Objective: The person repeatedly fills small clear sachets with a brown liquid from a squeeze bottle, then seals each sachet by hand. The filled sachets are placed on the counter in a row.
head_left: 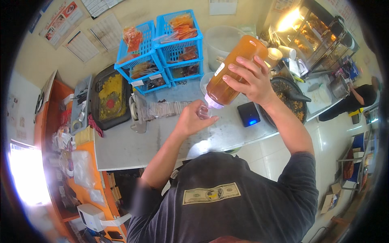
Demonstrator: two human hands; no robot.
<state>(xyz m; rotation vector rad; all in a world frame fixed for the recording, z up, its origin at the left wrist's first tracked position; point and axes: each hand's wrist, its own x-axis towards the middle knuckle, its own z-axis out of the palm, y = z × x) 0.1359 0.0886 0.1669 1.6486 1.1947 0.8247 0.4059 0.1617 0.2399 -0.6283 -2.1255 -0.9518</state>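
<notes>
My right hand (252,80) grips a large squeeze bottle (234,60) of amber-brown liquid, tipped so its pale lilac cap (213,102) points down to the left. Directly under the nozzle, my left hand (191,118) holds a small clear plastic cup (204,112) between thumb and fingers. How much is in the cup cannot be made out. Behind my left hand, a row of clear plastic pieces (165,110) lies along the metal table (146,142). A black digital scale (248,114) with a lit blue display sits to the right of the cup.
Blue stacked baskets (162,57) hold bagged sauces or seasonings. At left are a dark tray of yellow food (111,94) and a tape dispenser (136,111). A stone mortar (287,100), a clear tub (223,39) and a lit food warmer (313,33) stand right. Another person (352,100) holds a pot.
</notes>
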